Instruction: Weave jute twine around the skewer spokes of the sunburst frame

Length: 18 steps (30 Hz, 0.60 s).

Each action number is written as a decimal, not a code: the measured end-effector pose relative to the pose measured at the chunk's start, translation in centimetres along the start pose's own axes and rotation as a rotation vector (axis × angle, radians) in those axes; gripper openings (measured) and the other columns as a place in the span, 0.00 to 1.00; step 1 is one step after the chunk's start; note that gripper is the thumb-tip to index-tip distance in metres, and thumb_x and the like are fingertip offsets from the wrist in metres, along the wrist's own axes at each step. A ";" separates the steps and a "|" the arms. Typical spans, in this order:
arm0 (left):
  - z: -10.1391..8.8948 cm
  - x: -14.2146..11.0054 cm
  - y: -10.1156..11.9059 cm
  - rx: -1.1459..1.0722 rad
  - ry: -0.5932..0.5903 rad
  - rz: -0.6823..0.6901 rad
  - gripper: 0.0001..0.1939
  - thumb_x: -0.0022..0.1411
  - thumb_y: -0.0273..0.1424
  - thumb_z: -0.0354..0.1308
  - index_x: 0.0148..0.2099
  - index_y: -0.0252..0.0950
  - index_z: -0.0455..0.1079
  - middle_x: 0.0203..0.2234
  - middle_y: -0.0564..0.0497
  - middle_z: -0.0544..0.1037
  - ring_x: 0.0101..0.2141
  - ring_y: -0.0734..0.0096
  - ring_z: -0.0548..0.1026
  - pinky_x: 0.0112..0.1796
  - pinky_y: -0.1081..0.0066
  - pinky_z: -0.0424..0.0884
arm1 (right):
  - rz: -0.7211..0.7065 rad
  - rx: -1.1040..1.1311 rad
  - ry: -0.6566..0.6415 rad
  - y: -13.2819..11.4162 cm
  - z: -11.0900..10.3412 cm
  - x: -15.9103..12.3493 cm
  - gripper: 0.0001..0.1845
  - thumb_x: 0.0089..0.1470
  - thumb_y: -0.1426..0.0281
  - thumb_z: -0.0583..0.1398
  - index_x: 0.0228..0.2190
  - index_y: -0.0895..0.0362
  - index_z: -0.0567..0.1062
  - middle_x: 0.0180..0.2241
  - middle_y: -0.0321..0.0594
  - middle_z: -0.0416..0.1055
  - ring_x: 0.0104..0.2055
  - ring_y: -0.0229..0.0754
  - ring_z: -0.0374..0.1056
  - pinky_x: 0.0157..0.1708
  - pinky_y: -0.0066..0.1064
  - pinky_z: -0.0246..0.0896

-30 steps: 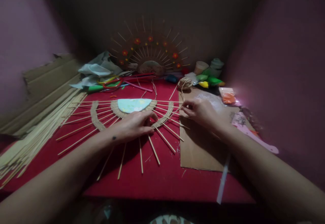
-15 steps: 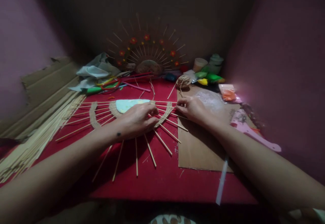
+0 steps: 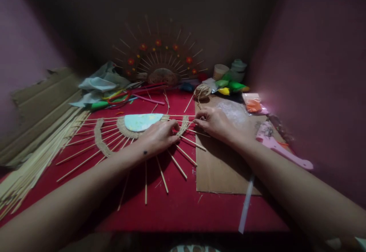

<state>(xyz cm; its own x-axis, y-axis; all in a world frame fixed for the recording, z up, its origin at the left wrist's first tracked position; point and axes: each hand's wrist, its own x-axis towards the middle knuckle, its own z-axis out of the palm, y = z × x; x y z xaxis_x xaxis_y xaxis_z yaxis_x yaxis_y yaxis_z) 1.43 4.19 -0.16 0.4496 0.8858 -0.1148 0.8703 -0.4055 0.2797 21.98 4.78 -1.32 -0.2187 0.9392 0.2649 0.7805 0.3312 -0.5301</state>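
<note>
A half-round fan of thin wooden sticks (image 3: 126,141) lies flat on the red table (image 3: 177,206), with a pale half-disc (image 3: 141,121) at its centre and two bands of woven twine across the sticks. My left hand (image 3: 158,137) presses down on the sticks at the right of the fan, fingers curled over them. My right hand (image 3: 213,122) pinches a strand of twine at the right end of the outer woven band (image 3: 183,125). The strand runs back to a small coil of twine (image 3: 201,91).
A brown cardboard sheet (image 3: 223,168) lies under my right forearm. A bundle of long sticks (image 3: 31,160) and cardboard lie at the left. At the back stand a finished flower-decorated fan (image 3: 158,59), scissors, cloth, cups and coloured bags. A pink tool (image 3: 281,149) lies at the right.
The view has shifted, so the fan sits a little further left. My left hand slid right along the sticks toward the outer band, and my right hand drew closer to that band's end.
</note>
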 end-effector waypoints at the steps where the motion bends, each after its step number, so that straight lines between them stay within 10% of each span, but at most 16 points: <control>1: -0.1 0.0 -0.2 -0.012 0.013 0.001 0.12 0.59 0.37 0.54 0.43 0.37 0.70 0.28 0.51 0.73 0.27 0.68 0.69 0.29 0.70 0.58 | 0.011 0.025 0.003 0.1 -0.3 0.1 0.07 0.51 0.75 0.61 0.27 0.57 0.80 0.26 0.40 0.75 0.28 0.37 0.65 0.29 0.29 0.55; 18: -1.9 -1.2 -1.5 -0.182 0.197 -0.013 0.15 0.56 0.40 0.57 0.44 0.38 0.69 0.27 0.53 0.71 0.28 0.71 0.68 0.29 0.71 0.59 | 0.038 0.402 -0.391 2.8 -5.2 0.4 0.11 0.39 0.62 0.67 0.22 0.58 0.80 0.21 0.38 0.74 0.26 0.38 0.66 0.28 0.30 0.59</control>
<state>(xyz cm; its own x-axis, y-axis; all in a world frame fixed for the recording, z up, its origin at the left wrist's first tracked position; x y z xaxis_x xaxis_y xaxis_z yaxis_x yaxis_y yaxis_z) -0.76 4.17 1.40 0.3757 0.9246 0.0631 0.8169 -0.3625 0.4487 27.09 5.58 1.46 -0.4550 0.8897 -0.0384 0.5242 0.2327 -0.8192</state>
